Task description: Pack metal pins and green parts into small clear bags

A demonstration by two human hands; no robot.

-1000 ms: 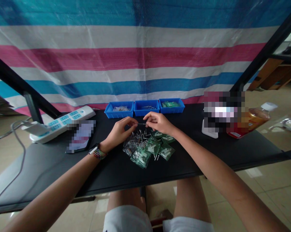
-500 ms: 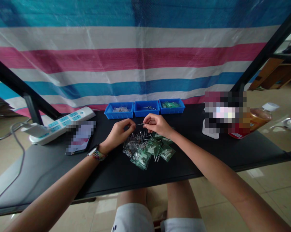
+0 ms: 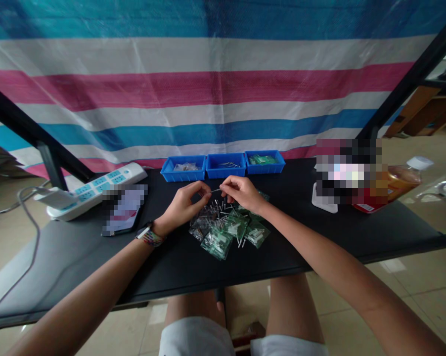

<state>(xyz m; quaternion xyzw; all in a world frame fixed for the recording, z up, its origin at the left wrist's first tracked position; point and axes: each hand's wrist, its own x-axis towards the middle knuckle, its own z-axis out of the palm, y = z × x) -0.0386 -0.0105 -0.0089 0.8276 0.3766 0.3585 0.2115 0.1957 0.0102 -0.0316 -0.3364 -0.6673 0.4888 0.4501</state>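
My left hand (image 3: pixel 186 203) and my right hand (image 3: pixel 241 192) face each other above a pile of small parts, both closed in a pinch. A thin metal pin (image 3: pixel 216 190) spans the gap between their fingertips, one end at each hand; its finer shape is too small to make out. Below lie loose silver metal pins (image 3: pixel 218 209), clear plastic bags (image 3: pixel 200 228) on the left, and green-tinted bags (image 3: pixel 217 242) with white pieces inside. Behind the hands stand three blue bins: the left bin (image 3: pixel 183 176) with clear bags, the middle bin (image 3: pixel 226 173) with metal pins, the right bin (image 3: pixel 266 168) with green bags.
On the black table (image 3: pixel 163 269), a white power strip (image 3: pixel 100 188) and a phone (image 3: pixel 124 212) lie left. A bottle (image 3: pixel 404 180) and a blurred-out item on a white stand (image 3: pixel 324 200) are right. A striped sheet (image 3: pixel 223 89) hangs behind.
My two hands have come slightly nearer each other around the metal pin. The view has shifted a little, and my legs have moved apart under the table.
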